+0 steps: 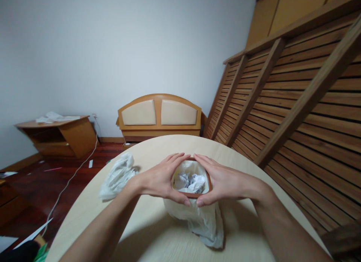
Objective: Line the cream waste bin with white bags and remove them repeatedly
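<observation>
A small trash bin lined with a whitish plastic bag (pixel 197 217) stands on the round table, and a brown rim ring (pixel 193 195) circles its mouth. Crumpled white paper (pixel 194 183) lies inside. My left hand (pixel 163 177) curves around the left side of the ring, thumb in front and fingers behind. On the right side, my right hand (pixel 220 179) holds the ring the same way. The bag's loose edge hangs outside the bin and trails onto the table in front. Most of the bin's body is hidden under the bag.
Another crumpled plastic bag (pixel 119 177) lies on the pale round table (pixel 180 143), left of my left hand. Slatted wooden panels (pixel 282 104) lean along the right. A headboard (pixel 159 113) stands behind the table, and a low cabinet (pixel 67 136) and a cable (pixel 76 174) are at left.
</observation>
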Action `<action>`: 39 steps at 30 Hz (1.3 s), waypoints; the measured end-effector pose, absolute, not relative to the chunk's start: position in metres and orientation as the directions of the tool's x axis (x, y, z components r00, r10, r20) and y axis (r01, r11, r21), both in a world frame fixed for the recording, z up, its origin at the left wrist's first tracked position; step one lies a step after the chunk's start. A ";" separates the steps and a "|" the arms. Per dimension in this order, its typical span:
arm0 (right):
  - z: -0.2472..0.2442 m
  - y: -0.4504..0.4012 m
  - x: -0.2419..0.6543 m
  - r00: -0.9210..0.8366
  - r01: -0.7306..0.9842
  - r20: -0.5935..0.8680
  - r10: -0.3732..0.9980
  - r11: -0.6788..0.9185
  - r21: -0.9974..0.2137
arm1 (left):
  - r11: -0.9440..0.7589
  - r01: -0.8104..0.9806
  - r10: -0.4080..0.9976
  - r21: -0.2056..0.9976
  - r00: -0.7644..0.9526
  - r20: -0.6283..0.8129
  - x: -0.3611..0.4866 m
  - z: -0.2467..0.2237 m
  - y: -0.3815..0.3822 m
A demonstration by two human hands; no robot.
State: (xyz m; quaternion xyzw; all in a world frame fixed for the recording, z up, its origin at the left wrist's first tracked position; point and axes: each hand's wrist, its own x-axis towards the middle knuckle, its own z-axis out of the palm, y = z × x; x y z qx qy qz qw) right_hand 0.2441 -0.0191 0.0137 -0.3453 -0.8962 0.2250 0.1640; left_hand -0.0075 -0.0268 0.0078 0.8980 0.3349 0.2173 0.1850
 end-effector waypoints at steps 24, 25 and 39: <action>0.000 -0.002 0.255 -0.657 0.611 0.096 0.748 0.603 -0.513 | -0.759 0.540 0.649 0.363 0.673 0.356 -0.002 0.000 -0.020; -0.002 -0.001 0.255 -0.664 0.602 0.108 0.740 0.615 -0.510 | -0.756 0.541 0.652 0.368 0.667 0.360 -0.001 0.000 -0.020; -0.001 0.002 0.263 -0.672 0.558 0.118 0.732 0.604 -0.568 | -0.734 0.556 0.678 0.389 0.629 0.380 0.002 -0.004 -0.020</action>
